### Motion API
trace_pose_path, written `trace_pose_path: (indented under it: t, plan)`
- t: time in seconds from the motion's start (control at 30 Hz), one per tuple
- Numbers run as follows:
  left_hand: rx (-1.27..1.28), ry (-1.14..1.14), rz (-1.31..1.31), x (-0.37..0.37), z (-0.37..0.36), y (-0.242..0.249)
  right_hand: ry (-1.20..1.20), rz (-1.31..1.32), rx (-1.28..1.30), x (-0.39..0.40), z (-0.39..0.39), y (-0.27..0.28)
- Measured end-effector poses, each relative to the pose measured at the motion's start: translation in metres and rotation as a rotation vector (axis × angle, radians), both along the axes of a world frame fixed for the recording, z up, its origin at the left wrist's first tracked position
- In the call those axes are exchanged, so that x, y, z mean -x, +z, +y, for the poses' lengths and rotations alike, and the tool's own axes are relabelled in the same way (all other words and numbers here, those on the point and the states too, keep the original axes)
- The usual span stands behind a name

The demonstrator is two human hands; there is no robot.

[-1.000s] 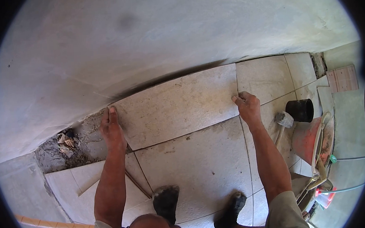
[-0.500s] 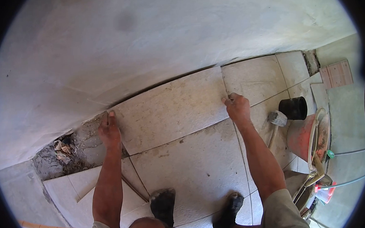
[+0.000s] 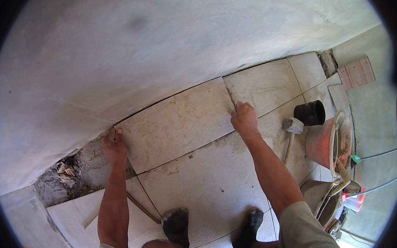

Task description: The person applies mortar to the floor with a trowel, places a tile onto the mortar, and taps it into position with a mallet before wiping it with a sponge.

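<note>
A large pale floor tile (image 3: 180, 120) lies along the foot of the wall, between my two hands. My left hand (image 3: 115, 147) grips its left edge near the wall, thumb on the edge. At the opposite end, my right hand (image 3: 244, 120) holds the right edge, with fingers at the joint beside the neighbouring tile (image 3: 268, 82). A thin dark gap runs between the held tile and the wall (image 3: 158, 49). Grey mortar (image 3: 94, 156) shows left of the tile, partly behind my left hand.
A hammer (image 3: 293, 125) lies right of my right forearm, near a black cylindrical container (image 3: 309, 113) and a reddish bucket (image 3: 318, 140). Debris (image 3: 66, 171) sits in the unpaved strip at left. My feet stand on laid tiles (image 3: 210, 186). A thin strip (image 3: 143, 207) lies by my left forearm.
The held tile has shifted toward the wall, and the dark gap there is narrower. Both hands stay on its edges. The whole view has shifted slightly.
</note>
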State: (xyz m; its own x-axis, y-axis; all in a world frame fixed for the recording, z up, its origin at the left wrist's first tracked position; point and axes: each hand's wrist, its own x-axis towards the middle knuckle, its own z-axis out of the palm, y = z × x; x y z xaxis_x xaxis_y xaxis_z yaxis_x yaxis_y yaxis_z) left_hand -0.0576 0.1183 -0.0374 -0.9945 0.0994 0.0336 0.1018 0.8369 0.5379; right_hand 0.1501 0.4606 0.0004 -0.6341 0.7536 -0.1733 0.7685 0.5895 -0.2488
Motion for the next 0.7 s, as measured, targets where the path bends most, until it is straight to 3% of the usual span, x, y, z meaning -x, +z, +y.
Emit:
trace_pose_path:
  t: [0.33,0.4,0.47,0.53,0.57,0.6,0.7]
  plan:
    - [0.136,-0.068,-0.108,0.004,0.003,0.015,-0.017,-0.028,0.024,0.0,-0.003,0.008]
    - [0.104,-0.089,-0.093,-0.001,0.002,0.011,0.001,0.01,0.081,-0.012,-0.002,0.007]
    - [0.08,-0.104,-0.09,-0.014,0.0,0.013,-0.107,0.263,0.014,-0.045,-0.001,0.01]
    - [0.28,-0.219,0.177,-0.037,0.011,0.027,-0.176,0.32,-0.18,-0.091,0.003,0.026]
    - [0.28,-0.226,0.175,-0.043,0.016,0.029,-0.222,0.286,-0.351,-0.117,0.007,0.025]
    - [0.257,-0.385,0.178,-0.047,0.021,0.031,-0.271,0.25,-0.522,-0.144,0.011,0.021]
    - [0.235,-0.7,0.19,-0.065,0.052,0.04,-0.51,0.114,-0.506,-0.203,0.019,0.001]
